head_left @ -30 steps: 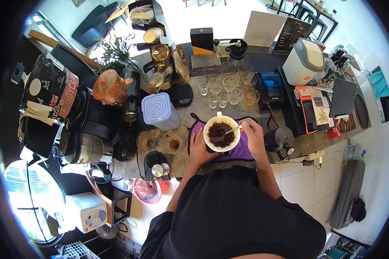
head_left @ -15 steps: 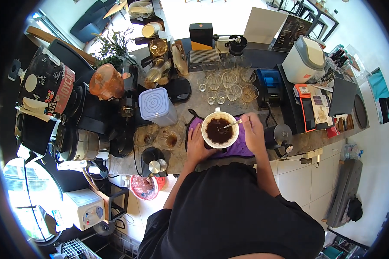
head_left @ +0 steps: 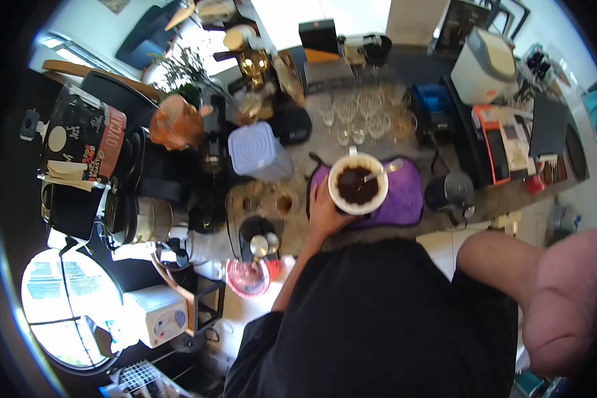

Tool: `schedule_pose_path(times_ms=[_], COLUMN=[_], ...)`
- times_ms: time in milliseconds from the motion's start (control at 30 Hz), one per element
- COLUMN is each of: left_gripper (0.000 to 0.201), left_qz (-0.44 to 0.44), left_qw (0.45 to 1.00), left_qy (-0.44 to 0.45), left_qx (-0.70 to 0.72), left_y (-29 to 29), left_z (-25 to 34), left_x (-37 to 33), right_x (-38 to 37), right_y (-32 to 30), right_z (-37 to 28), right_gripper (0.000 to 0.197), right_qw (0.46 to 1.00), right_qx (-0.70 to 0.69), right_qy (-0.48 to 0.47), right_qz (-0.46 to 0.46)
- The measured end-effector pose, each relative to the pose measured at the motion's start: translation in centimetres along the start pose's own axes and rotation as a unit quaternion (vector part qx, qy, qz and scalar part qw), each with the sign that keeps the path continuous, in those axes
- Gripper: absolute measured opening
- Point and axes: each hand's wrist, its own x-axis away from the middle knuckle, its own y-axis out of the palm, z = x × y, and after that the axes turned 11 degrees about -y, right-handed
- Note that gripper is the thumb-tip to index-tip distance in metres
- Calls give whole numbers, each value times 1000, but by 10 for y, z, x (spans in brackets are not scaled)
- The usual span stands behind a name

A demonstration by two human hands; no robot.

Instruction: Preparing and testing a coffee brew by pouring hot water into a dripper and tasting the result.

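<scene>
A white filter cone full of dark wet coffee grounds stands on a purple cloth at the counter's front edge. A metal spoon lies in it, handle pointing up to the right. My left hand grips the cone's left rim and side. My right forearm is lifted close to the camera at the lower right, large and blurred, and its hand is out of the picture.
Several upturned glasses stand behind the cone. A pale lidded box and small cups sit to its left, a dark metal jug to its right. Kettles and appliances crowd the left side.
My right hand has let go of the spoon, leaving it in the cone, and the arm has risen toward the camera. My left hand stays on the cone.
</scene>
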Motion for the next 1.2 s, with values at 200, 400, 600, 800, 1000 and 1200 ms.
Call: schedule_pose_path(times_ms=[200,400,600,800,1000,1200], left_gripper=[108,101,102,100,99,99], left_qz=[-45,-18,-24,-25,-34,-40], left_qw=[984,1000,999,999,999,999], left_qy=[4,3,17,15,9,-7], left_qx=[170,-8,-43,-34,-19,-12], left_y=[2,9,15,12,12,2], left_z=[-20,-11,-13,-8,-11,1], left_x=[-3,13,7,10,10,10], right_x=[27,-5,-25,-18,-16,-13], right_y=[-107,-62,-25,-11,-17,-10], right_z=[-114,-61,-25,1,1,4], right_gripper=[74,73,72,70,69,68], right_qw=[996,999,992,987,973,949], right_qx=[-40,22,113,151,214,292], right_qy=[-73,-23,-48,-55,-63,-53], right_qz=[20,24,-9,28,65,105])
